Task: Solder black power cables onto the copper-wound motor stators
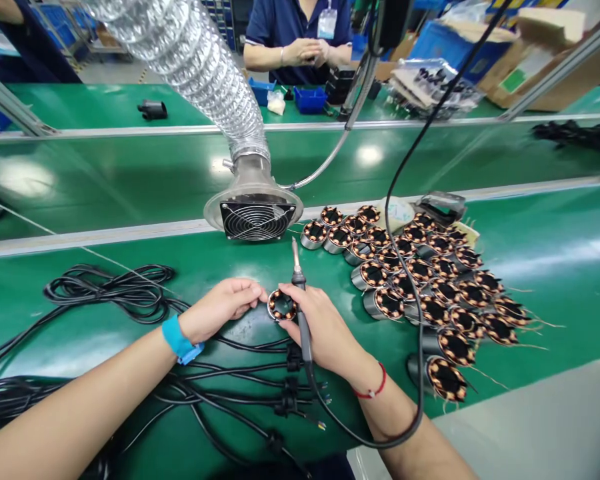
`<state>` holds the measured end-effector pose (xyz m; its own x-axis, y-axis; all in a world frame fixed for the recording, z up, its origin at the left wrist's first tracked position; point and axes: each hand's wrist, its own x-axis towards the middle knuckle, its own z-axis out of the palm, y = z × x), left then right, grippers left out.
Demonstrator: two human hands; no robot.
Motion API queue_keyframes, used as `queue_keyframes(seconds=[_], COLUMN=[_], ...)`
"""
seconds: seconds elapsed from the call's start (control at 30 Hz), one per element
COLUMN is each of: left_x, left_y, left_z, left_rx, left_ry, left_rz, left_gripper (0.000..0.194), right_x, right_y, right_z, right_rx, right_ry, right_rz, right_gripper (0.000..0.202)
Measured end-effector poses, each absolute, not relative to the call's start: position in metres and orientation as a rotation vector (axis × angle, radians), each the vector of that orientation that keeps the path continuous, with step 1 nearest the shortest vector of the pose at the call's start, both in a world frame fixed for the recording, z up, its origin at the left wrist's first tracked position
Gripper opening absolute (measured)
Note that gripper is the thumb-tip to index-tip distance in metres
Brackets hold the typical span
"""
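Right hand (326,327) grips stator (274,304) plus soldering iron (305,331) | left hand (220,310) pinches, contents unclear | tip (295,252) faces away, presumably for safety

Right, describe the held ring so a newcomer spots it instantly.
Find the silver duct and its fan hood. Below that in view, the right hand holds a ring lined with copper coils. Unlike the similar pieces clustered to its right, it alone is held.

Factory assembly workshop: long green-topped workbenches (555,233); ribbed silver foil duct (195,67) with round, clear fan hood (256,225); black-handled, metal-tipped soldering iron (305,330); clustered copper-wound metal cylinders (421,270).
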<state>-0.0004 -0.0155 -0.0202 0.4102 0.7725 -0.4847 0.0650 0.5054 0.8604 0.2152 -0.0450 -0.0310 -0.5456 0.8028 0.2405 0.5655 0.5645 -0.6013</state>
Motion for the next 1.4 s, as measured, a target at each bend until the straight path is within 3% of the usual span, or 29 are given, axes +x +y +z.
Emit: queue_keyframes(seconds=[0.13, 0.33, 0.67, 0.8, 0.93, 1.1, 1.3, 1.4], left_x=[-0.006, -0.001, 0.003, -0.001, 0.004, 0.013, 0.025, 0.031], left_y=[-0.012, -0.011, -0.014, -0.02, -0.022, -0.026, -0.045, -0.054], left_z=[-0.018, -0.014, -0.015, -0.011, -0.01, -0.013, -0.021, -0.024], left_rx=[0.864, 0.891, 1.076, 1.273, 1.27, 1.162, 1.822, 2.023], left_ry=[1.121, 1.073, 1.042, 1.014, 0.989, 0.971, 1.151, 1.184], left_rz=[0.545, 0.518, 0.521, 0.304, 0.303, 0.398, 0.223, 0.068], left_gripper=[0.04, 0.028, 0.041, 0.03, 0.024, 0.032, 0.024, 0.015], right_x=[0.218, 0.217, 0.217, 0.221, 0.219, 0.218, 0.234, 0.24], right_y=[-0.044, -0.044, -0.043, -0.042, -0.043, -0.041, -0.037, -0.038], right_z=[-0.03, -0.032, -0.038, -0.038, -0.037, -0.033, -0.028, -0.027], right_rx=[-1.095, -1.139, -1.161, -1.194, -1.233, -1.21, -1.21, -1.202], right_ry=[-2.307, -2.289, -2.294, -2.285, -2.284, -2.329, -2.209, -2.075], right_rz=[0.659, 0.693, 0.644, 0.635, 0.615, 0.587, 0.619, 0.665], right_gripper=[0.053, 0.059, 0.056, 0.056, 0.055, 0.052, 0.065, 0.061])
